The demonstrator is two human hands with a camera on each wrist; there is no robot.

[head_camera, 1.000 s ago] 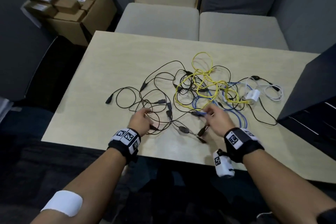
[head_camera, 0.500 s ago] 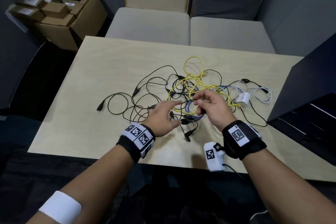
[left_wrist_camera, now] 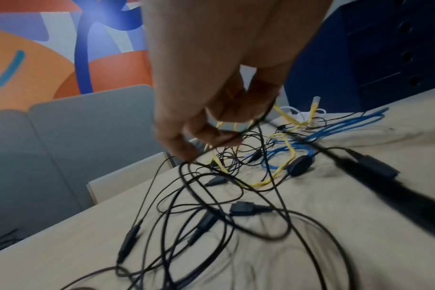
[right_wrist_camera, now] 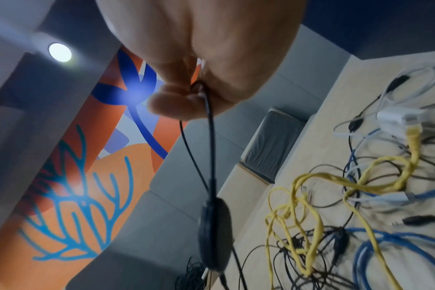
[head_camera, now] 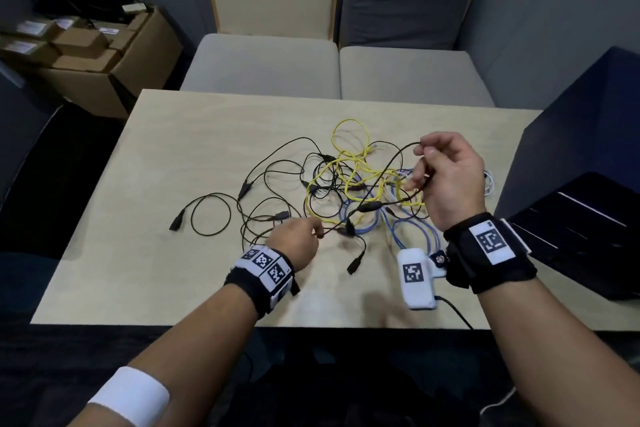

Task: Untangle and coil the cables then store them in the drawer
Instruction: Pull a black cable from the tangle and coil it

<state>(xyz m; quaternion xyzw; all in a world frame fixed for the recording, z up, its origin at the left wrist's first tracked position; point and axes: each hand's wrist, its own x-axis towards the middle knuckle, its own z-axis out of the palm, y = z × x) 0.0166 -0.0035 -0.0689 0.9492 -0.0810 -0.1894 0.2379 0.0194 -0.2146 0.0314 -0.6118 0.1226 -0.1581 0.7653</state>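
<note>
A tangle of cables lies mid-table: thin black cables (head_camera: pixel 270 184), a yellow cable (head_camera: pixel 349 163) and a blue cable (head_camera: pixel 367 224); a white cable (head_camera: pixel 490 184) peeks out behind my right hand. My right hand (head_camera: pixel 424 163) is raised over the pile and pinches a loop of one black cable (right_wrist_camera: pixel 210 137) that carries an oval inline module (head_camera: pixel 369 207). Lower and to the left, my left hand (head_camera: pixel 317 232) pinches the same black cable (left_wrist_camera: pixel 236 135) just above the table. A plug end (head_camera: pixel 355 265) lies between the hands. The dark blue drawer unit (head_camera: pixel 571 149) stands at the right.
A dark pulled-out drawer (head_camera: pixel 588 239) sits by the table's right edge. Two padded seats (head_camera: pixel 263 62) stand behind the table (head_camera: pixel 173 156). Cardboard boxes (head_camera: pixel 86 55) are stacked on the floor at the far left. A white camera unit (head_camera: pixel 417 276) hangs from my right wrist.
My right hand has risen up and to the right, lifting the black cable with its module off the pile. My left hand, open before, now pinches that cable lower down.
</note>
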